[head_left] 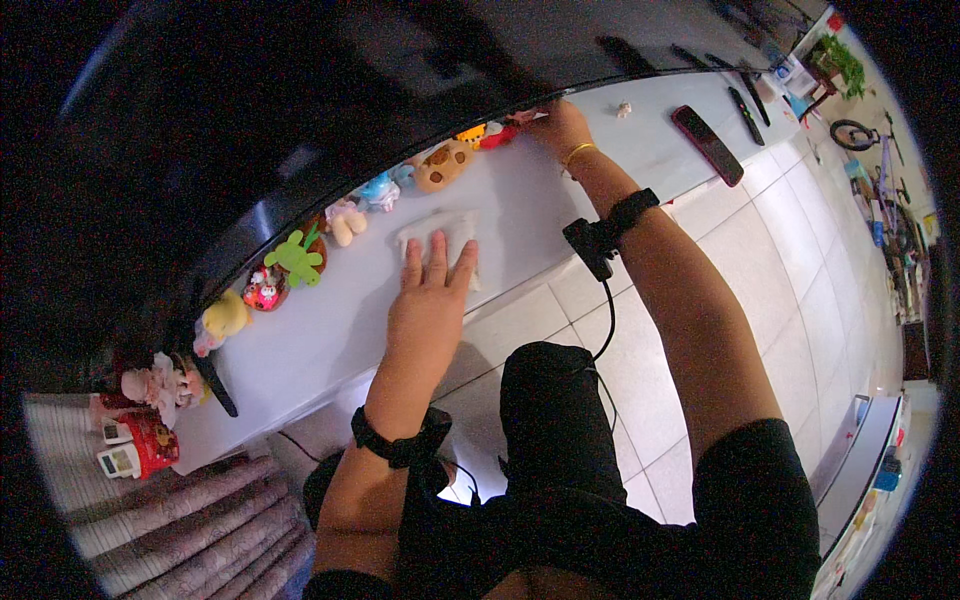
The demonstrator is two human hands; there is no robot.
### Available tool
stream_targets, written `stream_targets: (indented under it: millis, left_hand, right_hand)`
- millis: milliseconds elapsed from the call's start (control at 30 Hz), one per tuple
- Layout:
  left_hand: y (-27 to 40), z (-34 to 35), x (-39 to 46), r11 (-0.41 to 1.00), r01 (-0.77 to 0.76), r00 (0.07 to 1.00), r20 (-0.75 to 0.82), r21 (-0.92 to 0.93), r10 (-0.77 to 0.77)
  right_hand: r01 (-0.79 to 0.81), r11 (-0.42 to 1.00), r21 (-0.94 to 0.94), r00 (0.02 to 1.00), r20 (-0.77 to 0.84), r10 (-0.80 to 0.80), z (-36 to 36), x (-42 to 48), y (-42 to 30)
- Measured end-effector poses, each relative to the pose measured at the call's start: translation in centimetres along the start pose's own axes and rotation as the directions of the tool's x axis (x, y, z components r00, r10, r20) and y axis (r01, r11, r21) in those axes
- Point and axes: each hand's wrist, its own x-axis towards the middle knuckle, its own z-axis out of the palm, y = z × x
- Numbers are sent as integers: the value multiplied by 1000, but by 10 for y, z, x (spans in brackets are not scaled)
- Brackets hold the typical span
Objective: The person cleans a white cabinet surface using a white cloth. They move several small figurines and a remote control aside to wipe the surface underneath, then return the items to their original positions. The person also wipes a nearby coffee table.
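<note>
My left hand (pixel 431 285) lies on a folded white cloth (pixel 441 223) on the white cabinet top (pixel 517 195). Its fingers are spread and point away from me. Farther off, my right hand (pixel 561 131) is at the foot of a large dark television screen (pixel 420 82), beside a red toy (pixel 501 136). Its fingers are blurred and partly hidden, so any grip on something there cannot be made out. Along the screen's foot sit an orange-yellow toy (pixel 472 136), a tan plush with brown spots (pixel 444 166), and a blue-and-white toy (pixel 380 191).
Farther left stand a green figure (pixel 297 258), a yellow plush (pixel 226 315) and a red container with remote controls (pixel 154 442). A tiny figurine (pixel 624 109), a smartphone (pixel 707 145) and a black remote-like object (pixel 745 115) lie rightward. Cables hang from my wrist-worn devices.
</note>
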Motion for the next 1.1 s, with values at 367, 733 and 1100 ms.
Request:
stream_targets:
  millis: [367, 733, 1100]
  left_hand:
    - [-1, -2, -2, 1000, 10, 1000, -21, 8, -9]
    - [0, 0, -2, 1000, 23, 999, -22, -20, -23]
    - [-1, 0, -2, 999, 34, 999, -11, -6, -34]
  right_hand:
    - [-188, 927, -323, 877, -481, 10, -72, -19, 45]
    - [-210, 898, -387, 944, -320, 83, -84, 11, 82]
    - [-54, 882, -468, 992, -124, -5, -25, 1, 2]
